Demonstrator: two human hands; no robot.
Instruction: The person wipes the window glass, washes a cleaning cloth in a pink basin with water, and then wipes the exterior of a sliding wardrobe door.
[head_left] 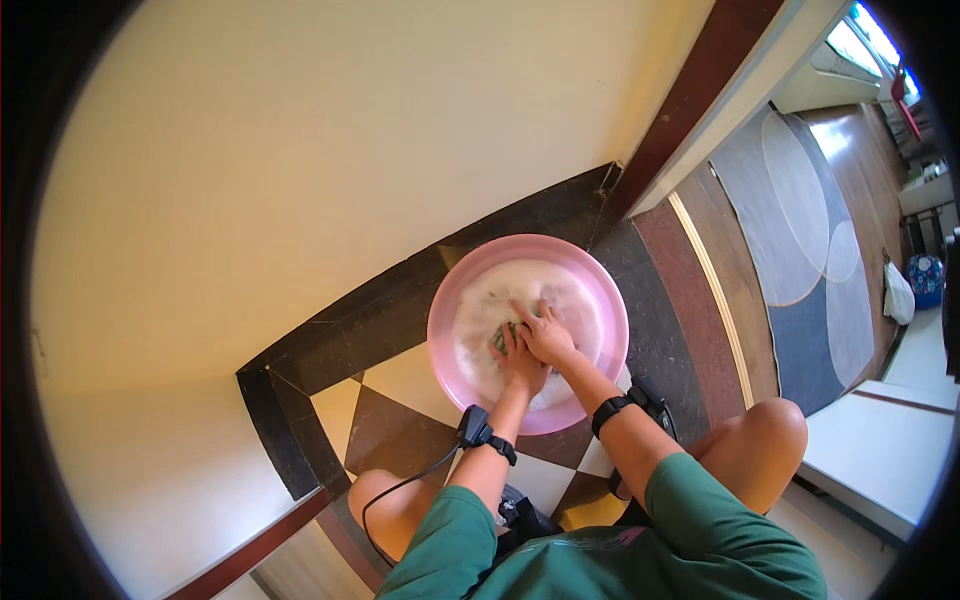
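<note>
Head view, looking straight down: a pink plastic basin (600, 290) full of soapy white water sits on the checkered tile floor (400, 425), close to the cream wall (300, 150). Both hands are down in the suds, the left hand (520, 362) and the right hand (546, 335) pressed together, touching, fingers curled around a dark greenish cloth (503, 338) that is mostly hidden beneath them. Black wrist straps (612, 408) show on both forearms, bare knees either side.
</note>
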